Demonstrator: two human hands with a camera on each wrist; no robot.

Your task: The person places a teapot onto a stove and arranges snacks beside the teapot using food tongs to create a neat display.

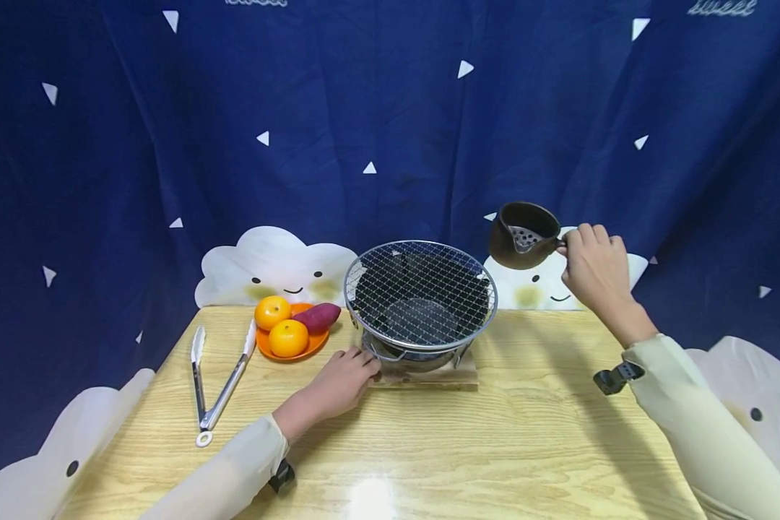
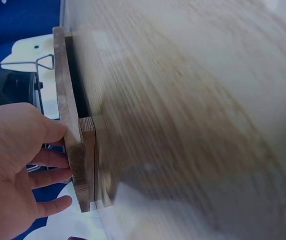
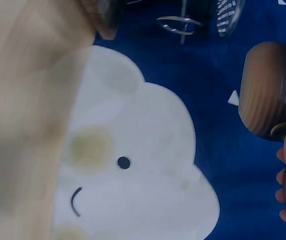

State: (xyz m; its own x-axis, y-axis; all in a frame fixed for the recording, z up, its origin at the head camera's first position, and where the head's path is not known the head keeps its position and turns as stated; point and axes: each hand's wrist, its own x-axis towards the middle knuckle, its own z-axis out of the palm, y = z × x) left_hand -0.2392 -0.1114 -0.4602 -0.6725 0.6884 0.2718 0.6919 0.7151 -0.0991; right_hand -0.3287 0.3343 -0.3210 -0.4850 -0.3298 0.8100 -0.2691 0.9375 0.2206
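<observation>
My right hand point(image 1: 596, 267) grips the side handle of a dark brown pot point(image 1: 516, 249), held in the air to the right of the grill. The pot's mouth and a perforated strainer inside its spout show; in the right wrist view its ribbed side point(image 3: 267, 90) shows. A round wire mesh point(image 1: 422, 289) covers the black grill, which stands on a wooden board point(image 1: 429, 379). At the board's left end, my left hand point(image 1: 341, 383) rests with its fingertips on the wood. The left wrist view shows that hand point(image 2: 13, 165) with fairly straight fingers touching the board point(image 2: 67, 95).
Left of the grill, an orange plate point(image 1: 299, 355) holds two oranges point(image 1: 289, 339) and a purple sweet potato point(image 1: 320, 317). Metal tongs point(image 1: 227, 393) lie spread beside it on the wooden table point(image 1: 429, 455). A blue curtain point(image 1: 396, 108) with clouds hangs behind.
</observation>
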